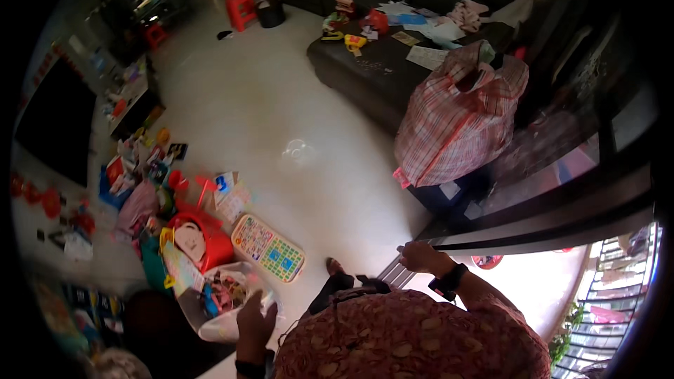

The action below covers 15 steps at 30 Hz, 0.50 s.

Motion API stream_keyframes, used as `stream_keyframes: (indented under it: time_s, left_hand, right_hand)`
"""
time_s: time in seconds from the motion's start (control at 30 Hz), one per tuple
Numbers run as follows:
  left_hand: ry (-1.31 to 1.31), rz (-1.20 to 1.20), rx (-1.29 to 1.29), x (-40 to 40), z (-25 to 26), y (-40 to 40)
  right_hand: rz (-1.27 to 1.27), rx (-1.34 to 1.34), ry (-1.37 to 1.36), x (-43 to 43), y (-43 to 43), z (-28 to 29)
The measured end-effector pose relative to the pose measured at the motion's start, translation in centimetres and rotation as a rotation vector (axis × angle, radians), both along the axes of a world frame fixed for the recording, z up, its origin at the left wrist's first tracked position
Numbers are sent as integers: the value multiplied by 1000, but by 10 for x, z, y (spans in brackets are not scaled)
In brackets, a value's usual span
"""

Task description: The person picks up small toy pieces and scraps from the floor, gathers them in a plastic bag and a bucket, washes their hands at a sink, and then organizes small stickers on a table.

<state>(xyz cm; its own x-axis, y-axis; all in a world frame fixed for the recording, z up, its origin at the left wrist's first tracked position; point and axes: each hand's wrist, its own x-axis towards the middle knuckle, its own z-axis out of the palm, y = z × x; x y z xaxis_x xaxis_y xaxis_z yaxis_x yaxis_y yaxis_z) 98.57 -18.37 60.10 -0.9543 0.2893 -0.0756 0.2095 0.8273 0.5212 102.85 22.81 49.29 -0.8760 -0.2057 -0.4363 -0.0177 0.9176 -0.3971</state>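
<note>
My right hand (424, 259), with a dark band on its wrist, has its fingers curled at the end of the dark frame of a sliding glass door (489, 239). Metal floor tracks (392, 272) run beneath it. Low on the left, my left hand (255, 321) hangs with thumb and fingers apart, holding nothing. Behind it in the view stands a translucent plastic bin (213, 330) of small mixed toys (226, 292). Whether the hand touches the bin's rim, I cannot tell.
A bulging plaid bag (458, 121) stands by the dark sofa (358, 76). On the floor lie a colourful learning board (268, 247), a red plastic toy seat (216, 242) and heaped toys (139, 205). A red stool (242, 10) stands farther off. Balcony railings (616, 295) show at right.
</note>
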Motion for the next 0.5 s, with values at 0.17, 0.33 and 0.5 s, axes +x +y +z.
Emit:
stream_keyframes:
  time_s: [0.17,0.33,0.5]
  left_hand:
    - [30,-345,58,-204,48,112]
    - [162,-616,215,-346,56,222]
    - [-4,-439,261,-449,22,267]
  right_hand:
    - [-311,-64,72,-46,44,7]
    - [-408,-47,-109,-135,87,-17]
    - [-332,-59,126,-289,151,-34]
